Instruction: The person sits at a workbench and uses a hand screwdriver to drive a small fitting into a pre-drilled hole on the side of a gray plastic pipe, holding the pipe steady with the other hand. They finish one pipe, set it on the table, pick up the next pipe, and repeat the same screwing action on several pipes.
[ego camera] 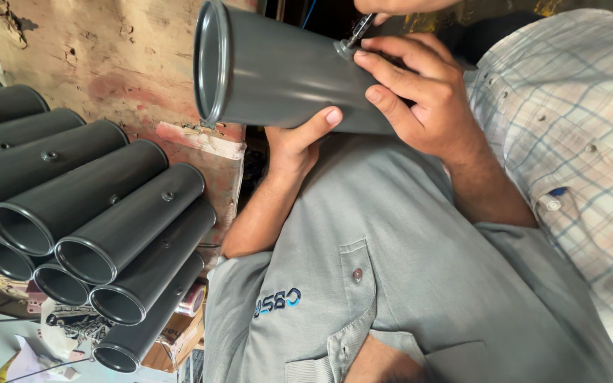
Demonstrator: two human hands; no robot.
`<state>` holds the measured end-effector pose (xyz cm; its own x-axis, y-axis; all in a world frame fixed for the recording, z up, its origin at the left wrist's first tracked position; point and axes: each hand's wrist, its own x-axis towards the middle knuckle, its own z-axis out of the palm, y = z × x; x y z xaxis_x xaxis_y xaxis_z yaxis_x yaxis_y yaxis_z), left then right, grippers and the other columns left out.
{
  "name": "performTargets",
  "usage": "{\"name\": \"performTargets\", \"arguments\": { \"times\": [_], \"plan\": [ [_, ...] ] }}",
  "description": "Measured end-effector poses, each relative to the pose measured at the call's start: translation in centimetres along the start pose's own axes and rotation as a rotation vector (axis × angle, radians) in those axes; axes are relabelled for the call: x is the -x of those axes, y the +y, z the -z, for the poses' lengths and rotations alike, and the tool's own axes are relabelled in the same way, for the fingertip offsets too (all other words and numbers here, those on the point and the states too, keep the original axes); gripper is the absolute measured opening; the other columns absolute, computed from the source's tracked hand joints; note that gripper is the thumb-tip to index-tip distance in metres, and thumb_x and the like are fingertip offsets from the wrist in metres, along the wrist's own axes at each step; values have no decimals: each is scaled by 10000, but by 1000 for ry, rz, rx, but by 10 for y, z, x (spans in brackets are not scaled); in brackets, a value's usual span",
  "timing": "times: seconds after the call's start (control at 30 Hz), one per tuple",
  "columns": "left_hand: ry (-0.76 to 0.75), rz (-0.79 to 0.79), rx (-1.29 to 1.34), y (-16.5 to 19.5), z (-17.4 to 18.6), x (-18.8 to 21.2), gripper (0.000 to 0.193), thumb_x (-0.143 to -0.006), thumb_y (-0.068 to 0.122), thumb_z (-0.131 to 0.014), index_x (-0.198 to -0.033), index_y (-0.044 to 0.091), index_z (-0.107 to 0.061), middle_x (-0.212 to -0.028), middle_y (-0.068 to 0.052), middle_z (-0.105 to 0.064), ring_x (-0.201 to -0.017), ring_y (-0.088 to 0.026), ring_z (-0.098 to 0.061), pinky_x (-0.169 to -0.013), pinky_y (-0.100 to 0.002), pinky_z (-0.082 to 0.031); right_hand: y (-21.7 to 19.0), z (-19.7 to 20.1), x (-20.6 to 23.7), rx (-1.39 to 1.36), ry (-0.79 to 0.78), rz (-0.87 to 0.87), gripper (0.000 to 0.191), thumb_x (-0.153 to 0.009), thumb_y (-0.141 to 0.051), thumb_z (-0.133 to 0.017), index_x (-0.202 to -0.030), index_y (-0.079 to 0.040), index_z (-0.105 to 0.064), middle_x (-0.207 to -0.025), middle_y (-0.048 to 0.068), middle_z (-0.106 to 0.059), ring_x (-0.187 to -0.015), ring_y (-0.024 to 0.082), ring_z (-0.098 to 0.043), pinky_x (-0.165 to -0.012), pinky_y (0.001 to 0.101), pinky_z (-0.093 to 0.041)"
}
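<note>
Left fingers (391,71) are lying spread and flat on the grey plastic pipe (278,71), just beside its small screw (342,48). The right hand (391,6) is pinching a thin metal driver (358,30) onto it. A co-worker's hand (299,138) is propping the raised pipe from below.

Your left hand (420,99) reaches in from the right on a checked sleeve, with the back of the hand facing you, the wrist bent and the fingers (391,74) stretched out and pressed flat. Your right hand (391,6) only shows at the top edge, fingertips pinched together.
</note>
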<state>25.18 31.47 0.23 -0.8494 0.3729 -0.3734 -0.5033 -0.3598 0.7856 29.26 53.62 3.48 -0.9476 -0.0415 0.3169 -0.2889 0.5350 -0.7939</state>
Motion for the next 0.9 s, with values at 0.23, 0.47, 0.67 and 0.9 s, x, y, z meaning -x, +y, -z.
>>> {"name": "performTargets", "arguments": {
  "times": [0.23, 0.47, 0.67, 0.9],
  "plan": [
    [-14, -8, 70, 1, 2, 1, 508, -790, -7, -834, -1252, -5, -624, -1192, -97, -668, -1137, -231, -641, -1039, -366, -509, -3, 2, -6, -31, 25, 32, 287, -1087, -184, -767, -1325, -28, -738, -1371, 151, -674, -1240, 309, -622, -1008, 357, -559],
    [-43, -17, -15, 1, 5, 0, 483, -799, -18, -838, -1240, -11, -641, -1182, -103, -674, -1117, -231, -644, -1018, -369, -515, -1, 3, -4, -69, 55, -33, 365, -1007, -209, -844, -1270, 22, -738, -1294, 153, -727, -1254, 295, -665, -1064, 367, -545],
    [-69, -32, -65, -1, 5, 1, 509, -801, -18, -841, -1264, -9, -630, -1204, -104, -673, -1131, -229, -647, -1020, -371, -524, 3, 4, 1, -108, 69, -47, 375, -1012, -212, -858, -1258, 42, -735, -1317, 154, -720, -1281, 285, -655, -1131, 374, -512],
    [-93, -31, -61, 1, 8, -1, 529, -809, -18, -847, -1289, -17, -623, -1233, -115, -671, -1159, -237, -644, -1046, -381, -518, 5, 3, 0, -117, 69, -45, 396, -994, -218, -875, -1249, 49, -732, -1286, 152, -720, -1270, 286, -663, -1101, 363, -522]
  ]
}}
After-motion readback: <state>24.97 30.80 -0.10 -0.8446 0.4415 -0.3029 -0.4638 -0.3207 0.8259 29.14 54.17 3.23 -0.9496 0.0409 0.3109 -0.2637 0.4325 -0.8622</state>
